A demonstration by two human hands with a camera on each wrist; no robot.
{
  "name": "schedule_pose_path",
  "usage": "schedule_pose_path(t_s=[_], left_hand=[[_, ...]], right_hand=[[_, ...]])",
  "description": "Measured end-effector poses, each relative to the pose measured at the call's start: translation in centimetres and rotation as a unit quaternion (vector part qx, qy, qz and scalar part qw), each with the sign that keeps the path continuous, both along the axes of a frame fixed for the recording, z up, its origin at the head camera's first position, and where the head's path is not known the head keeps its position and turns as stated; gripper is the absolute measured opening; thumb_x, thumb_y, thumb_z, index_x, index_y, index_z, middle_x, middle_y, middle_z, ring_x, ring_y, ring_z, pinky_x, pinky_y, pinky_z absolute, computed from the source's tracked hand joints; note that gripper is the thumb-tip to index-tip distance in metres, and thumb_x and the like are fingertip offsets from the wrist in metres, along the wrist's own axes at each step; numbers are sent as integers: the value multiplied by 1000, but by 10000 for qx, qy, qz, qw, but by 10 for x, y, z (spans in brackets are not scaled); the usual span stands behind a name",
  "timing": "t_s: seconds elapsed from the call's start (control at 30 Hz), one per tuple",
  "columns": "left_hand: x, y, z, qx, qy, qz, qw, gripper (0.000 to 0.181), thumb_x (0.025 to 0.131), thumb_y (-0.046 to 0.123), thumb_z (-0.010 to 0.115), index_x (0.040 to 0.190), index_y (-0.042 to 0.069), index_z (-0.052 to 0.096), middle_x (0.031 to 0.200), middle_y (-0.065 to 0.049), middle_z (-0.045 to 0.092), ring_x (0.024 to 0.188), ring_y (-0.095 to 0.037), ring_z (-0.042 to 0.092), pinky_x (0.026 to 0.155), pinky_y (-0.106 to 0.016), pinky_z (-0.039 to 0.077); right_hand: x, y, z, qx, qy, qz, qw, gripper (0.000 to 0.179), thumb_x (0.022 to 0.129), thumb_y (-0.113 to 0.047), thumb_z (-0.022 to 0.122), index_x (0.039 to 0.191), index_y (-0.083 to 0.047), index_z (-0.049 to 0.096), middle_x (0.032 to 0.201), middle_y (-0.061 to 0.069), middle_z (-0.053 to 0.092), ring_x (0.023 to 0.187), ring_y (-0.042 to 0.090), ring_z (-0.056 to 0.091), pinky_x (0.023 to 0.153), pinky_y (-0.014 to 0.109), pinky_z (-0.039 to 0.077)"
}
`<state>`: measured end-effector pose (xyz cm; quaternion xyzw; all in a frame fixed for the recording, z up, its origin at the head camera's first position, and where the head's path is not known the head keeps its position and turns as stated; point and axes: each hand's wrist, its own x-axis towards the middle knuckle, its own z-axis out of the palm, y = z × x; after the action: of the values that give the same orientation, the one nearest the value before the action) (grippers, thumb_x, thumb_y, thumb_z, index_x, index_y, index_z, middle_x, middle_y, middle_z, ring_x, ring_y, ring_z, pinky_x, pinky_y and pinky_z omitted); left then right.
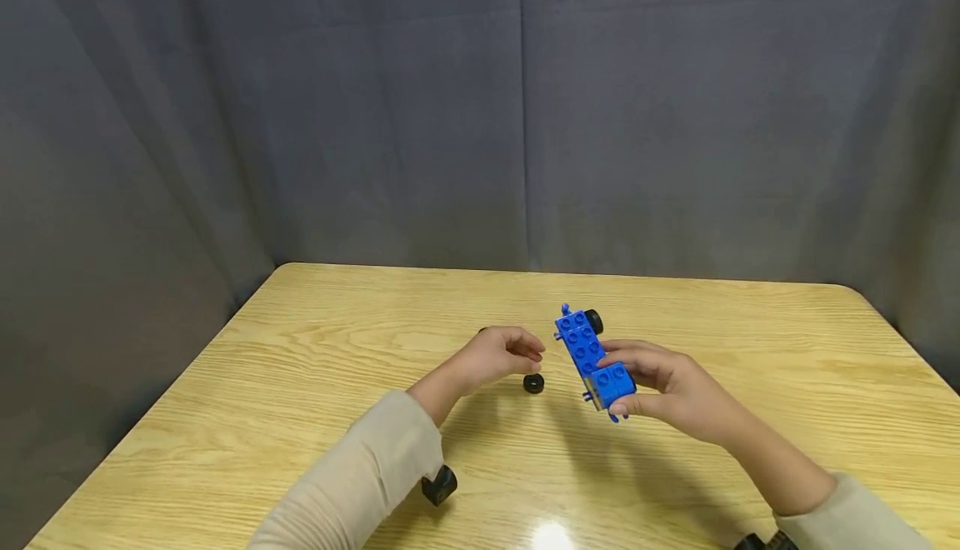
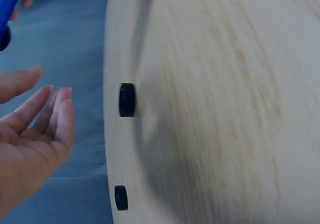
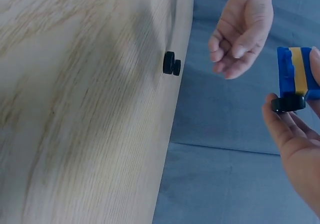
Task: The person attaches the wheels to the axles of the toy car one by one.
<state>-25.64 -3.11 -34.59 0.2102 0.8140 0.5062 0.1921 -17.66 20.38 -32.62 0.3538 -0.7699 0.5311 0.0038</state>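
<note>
My right hand (image 1: pixel 678 387) holds a blue toy car (image 1: pixel 581 346) above the table, thumb and fingers about its cab end. Studs cover its upper side, and a yellow band (image 3: pixel 299 72) crosses the cab. A black wheel (image 1: pixel 593 321) sits on its far right corner, and another wheel (image 3: pixel 288 103) shows near my right fingers. Bare axle pegs stick out on the car's left side. To the left, my left hand (image 1: pixel 502 357) hovers with loosely bent fingers and nothing in them. A loose black wheel (image 1: pixel 533 383) stands out just below its fingertips, apart from them.
On the wooden table (image 1: pixel 360 325), a second loose wheel (image 2: pixel 121 198) shows in the left wrist view; in the head view my left hand mostly covers it. Grey curtains (image 1: pixel 405 117) hang behind the table. A black wrist device (image 1: pixel 439 485) is by my left sleeve.
</note>
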Motion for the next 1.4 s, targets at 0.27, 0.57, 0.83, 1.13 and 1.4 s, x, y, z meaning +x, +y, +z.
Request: schedule_pose_path(t_s=[0.27, 0.57, 0.83, 1.13, 1.4], left_hand=[[-4, 5, -10, -1155, 517, -152, 9918, 29, 77, 5, 64, 105, 2, 56, 100, -7, 55, 92, -18, 51, 76, -28, 43], [-5, 13, -18, -1740, 843, -236, 9809, 30, 73, 5, 68, 101, 3, 57, 94, -4, 56, 90, -19, 51, 75, -28, 42], [-7, 18, -19, -2185, 1125, -310, 9688, 32, 71, 5, 70, 101, 3, 57, 87, -3, 56, 83, -16, 52, 72, -26, 42], [-6, 24, -21, -2813, 1519, -585, 9457, 36, 71, 8, 70, 105, 6, 56, 92, -4, 56, 87, -16, 52, 75, -24, 41], [-3, 25, -23, -3130, 2084, -817, 9230, 24, 71, 10, 70, 92, 7, 60, 81, -1, 54, 77, -12, 50, 70, -21, 40]], right_hand=[[-1, -3, 1, 269, 181, -638, 9974, 31, 75, -7, 65, 104, 1, 57, 120, 20, 44, 101, 2, 48, 81, 18, 40], [3, -3, -1, 451, -15, -958, 9944, 31, 76, -13, 65, 103, -1, 58, 120, 17, 45, 101, 25, 52, 83, 27, 42], [2, -2, -1, 473, 10, -1133, 9924, 35, 77, -13, 65, 107, 1, 54, 120, 20, 45, 99, 31, 52, 83, 37, 41], [2, 0, -3, 471, 109, -1331, 9899, 34, 76, -12, 65, 106, -1, 55, 118, 16, 46, 100, 32, 51, 83, 37, 41], [0, 0, -3, 525, 194, -1344, 9893, 34, 77, -11, 64, 107, 0, 54, 119, 16, 45, 102, 32, 50, 83, 36, 41]])
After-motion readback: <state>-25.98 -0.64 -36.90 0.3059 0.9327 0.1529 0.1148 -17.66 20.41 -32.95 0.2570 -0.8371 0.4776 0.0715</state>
